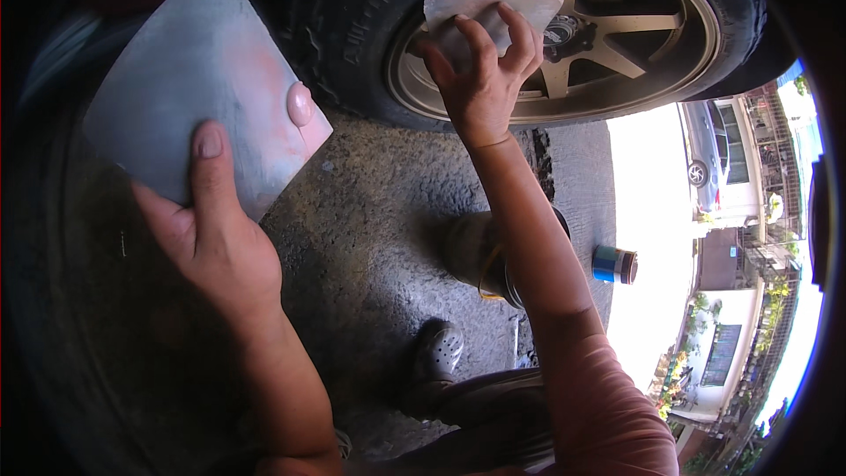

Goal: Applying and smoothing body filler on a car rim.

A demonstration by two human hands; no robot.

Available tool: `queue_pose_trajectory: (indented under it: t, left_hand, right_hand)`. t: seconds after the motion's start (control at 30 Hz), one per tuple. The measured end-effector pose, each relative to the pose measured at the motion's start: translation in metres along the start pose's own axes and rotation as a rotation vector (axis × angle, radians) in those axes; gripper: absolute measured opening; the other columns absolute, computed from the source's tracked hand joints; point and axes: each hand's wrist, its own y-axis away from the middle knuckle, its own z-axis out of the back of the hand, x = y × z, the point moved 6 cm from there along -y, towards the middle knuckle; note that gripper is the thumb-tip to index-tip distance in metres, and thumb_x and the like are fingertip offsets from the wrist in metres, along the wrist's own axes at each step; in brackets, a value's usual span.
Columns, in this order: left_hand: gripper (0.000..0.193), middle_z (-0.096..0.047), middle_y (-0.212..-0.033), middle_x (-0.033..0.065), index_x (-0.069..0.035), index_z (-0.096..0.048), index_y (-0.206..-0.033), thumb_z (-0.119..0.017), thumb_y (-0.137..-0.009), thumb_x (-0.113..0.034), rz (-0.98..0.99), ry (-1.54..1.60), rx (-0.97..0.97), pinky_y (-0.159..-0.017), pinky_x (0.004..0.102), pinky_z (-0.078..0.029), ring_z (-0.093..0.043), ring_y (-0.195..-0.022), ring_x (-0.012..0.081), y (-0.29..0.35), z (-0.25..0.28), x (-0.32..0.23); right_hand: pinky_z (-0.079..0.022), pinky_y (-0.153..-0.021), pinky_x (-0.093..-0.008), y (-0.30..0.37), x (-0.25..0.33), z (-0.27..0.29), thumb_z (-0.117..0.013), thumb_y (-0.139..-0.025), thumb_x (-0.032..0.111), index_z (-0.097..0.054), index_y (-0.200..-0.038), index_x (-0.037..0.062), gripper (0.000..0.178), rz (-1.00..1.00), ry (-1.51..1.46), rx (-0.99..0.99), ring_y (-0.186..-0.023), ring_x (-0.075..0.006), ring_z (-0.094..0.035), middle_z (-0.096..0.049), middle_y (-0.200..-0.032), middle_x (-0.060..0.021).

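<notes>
In my left hand (220,238) is a flat grey mixing board (167,88), thumb pressed on its face and the fingers behind it. A rounded dab of pink putty (300,104) sits near the board's right corner, with pink smears around it. My right hand (485,79) is raised in front of the wheel, closed on a thin, pale grey putty spreader (529,11). Its fingers are bent over the spreader's face. The spreader overlaps the bronze spoked rim (564,79); whether it touches the rim, I cannot tell.
The thick black tyre (352,26) fills the top. A dark can with a yellow handle (480,251) stands under my right forearm, and a blue tin (608,264) farther right. My clog-covered foot (441,351) rests on rough concrete. A parked car (705,154) and a house lie beyond.
</notes>
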Motion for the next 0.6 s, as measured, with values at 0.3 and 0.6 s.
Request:
queue_pose_trajectory:
  t: [0.3,0.6]
  left_hand:
    - [0.046,-0.054,-0.13,0.0149,0.004,-0.047,-0.132,-0.064,-0.094,-0.016,0.106,0.14,0.067,-0.103,0.0362,-0.039,-0.051,-0.121,0.0236,0.011,-0.013,0.013]
    - [0.043,-0.054,-0.125,0.0187,0.007,-0.043,-0.128,-0.06,-0.097,-0.018,0.021,0.123,0.089,-0.098,0.0374,-0.044,-0.054,-0.114,0.0232,0.019,-0.024,0.0]
  right_hand:
    - [-0.035,-0.104,-0.0498,0.004,0.011,0.07,-0.086,-0.069,0.023,-0.054,-0.131,0.0197,0.07,-0.132,-0.149,0.321,-0.129,-0.0392,-0.036,-0.036,-0.141,-0.0175]
    - [-0.033,-0.106,-0.0459,-0.019,0.069,0.101,-0.074,-0.075,0.025,-0.06,-0.13,0.0147,0.058,-0.23,-0.494,0.754,-0.124,-0.0355,-0.042,-0.042,-0.139,-0.0173]
